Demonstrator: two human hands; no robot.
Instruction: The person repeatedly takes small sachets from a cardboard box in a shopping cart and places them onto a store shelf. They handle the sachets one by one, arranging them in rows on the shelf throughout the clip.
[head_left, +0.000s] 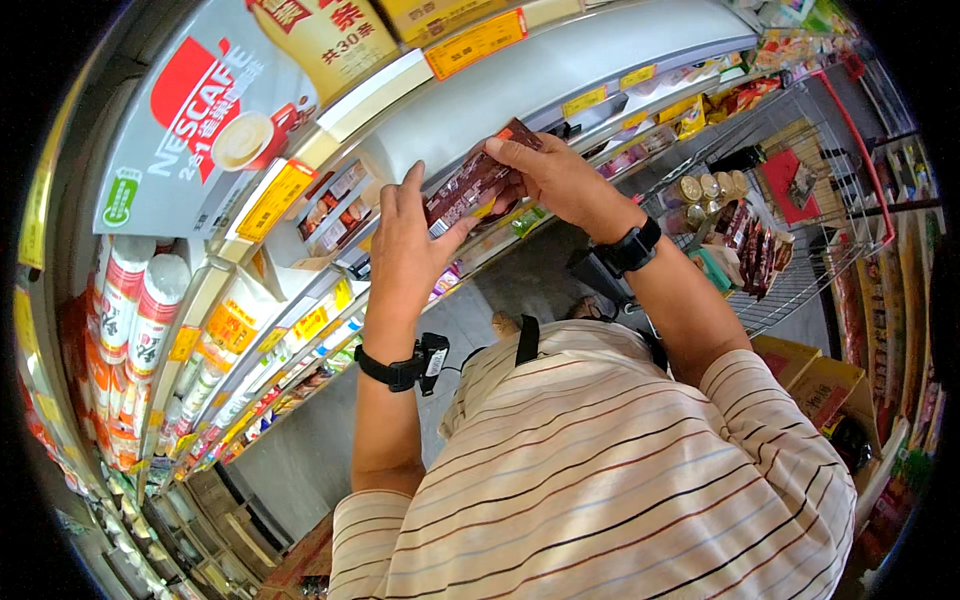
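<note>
A dark brown printed package (480, 180) is held at a tilt in front of the shelves. My right hand (551, 169) grips its upper right end, the thumb lying across the top face. Its lower left end sits in the crook of my left hand (412, 240), whose thumb presses the near edge while the fingers stretch upward. Behind the package runs a white shelf surface (592, 67). Just left of my left hand, brown printed boxes (341, 206) stand on the shelf.
A large Nescafé package (202, 127) stands upper left, above wrapped cylindrical packs (131, 300). To the right, a wire shopping cart (787, 300) holds cans (705, 187) and dark red packets (757, 255). An open cardboard box (832, 390) sits below it.
</note>
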